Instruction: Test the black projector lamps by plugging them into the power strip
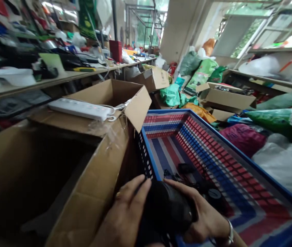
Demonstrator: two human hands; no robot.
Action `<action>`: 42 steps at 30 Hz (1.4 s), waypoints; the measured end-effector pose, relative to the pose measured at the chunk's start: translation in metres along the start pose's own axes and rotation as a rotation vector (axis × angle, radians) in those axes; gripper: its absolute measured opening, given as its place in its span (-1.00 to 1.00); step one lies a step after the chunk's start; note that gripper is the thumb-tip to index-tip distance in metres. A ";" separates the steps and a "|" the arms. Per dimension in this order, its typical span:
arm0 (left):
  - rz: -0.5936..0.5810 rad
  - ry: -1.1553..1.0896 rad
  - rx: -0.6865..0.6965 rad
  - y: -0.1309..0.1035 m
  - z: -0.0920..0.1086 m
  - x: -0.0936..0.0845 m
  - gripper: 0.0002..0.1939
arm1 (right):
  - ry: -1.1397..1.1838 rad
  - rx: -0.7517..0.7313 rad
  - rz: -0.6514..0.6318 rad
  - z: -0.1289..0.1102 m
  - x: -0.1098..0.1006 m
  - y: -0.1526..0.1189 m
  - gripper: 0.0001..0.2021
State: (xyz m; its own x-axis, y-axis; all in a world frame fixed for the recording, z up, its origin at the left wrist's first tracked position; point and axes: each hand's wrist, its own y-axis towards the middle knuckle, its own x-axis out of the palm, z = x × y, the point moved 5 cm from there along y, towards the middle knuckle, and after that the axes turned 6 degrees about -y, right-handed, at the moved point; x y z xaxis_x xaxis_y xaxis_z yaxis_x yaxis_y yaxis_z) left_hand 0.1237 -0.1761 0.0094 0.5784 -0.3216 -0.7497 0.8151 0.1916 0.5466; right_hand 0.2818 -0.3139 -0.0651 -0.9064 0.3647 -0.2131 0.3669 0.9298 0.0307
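Large open carton [58, 178] at left: interior dark, contents not discernible. A power strip [80, 109] lies on its far flap. Blue crate [238, 151] just right of it, lined with striped sheet, nearly bare; a few small black items [187, 168] and a round black part [214, 194] rest near its close end. Black device [167, 209] is held over the crate's near corner, both hands curled around it: left hand [125, 216] fingers laid along its side, right hand [205, 216] cupping the other. Judged: sorting is at an early stage.
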 end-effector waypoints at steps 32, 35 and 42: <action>0.135 0.103 -0.093 -0.067 -0.007 -0.050 -0.62 | 0.150 0.225 0.442 -0.018 0.108 0.013 -0.12; 0.213 0.179 -0.100 -0.073 -0.008 -0.041 -0.70 | 0.105 0.267 0.486 -0.019 0.109 0.018 -0.14; 0.251 -0.152 -0.348 -0.070 -0.043 -0.048 -0.80 | 0.083 0.100 0.121 -0.028 0.082 0.031 0.06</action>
State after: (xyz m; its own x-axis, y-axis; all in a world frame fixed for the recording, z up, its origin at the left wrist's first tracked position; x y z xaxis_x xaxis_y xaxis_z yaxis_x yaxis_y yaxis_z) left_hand 0.0401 -0.1337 -0.0089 0.7692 -0.3529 -0.5328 0.6279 0.5726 0.5272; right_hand 0.2125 -0.2540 -0.0540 -0.8671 0.4802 -0.1327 0.4894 0.8708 -0.0469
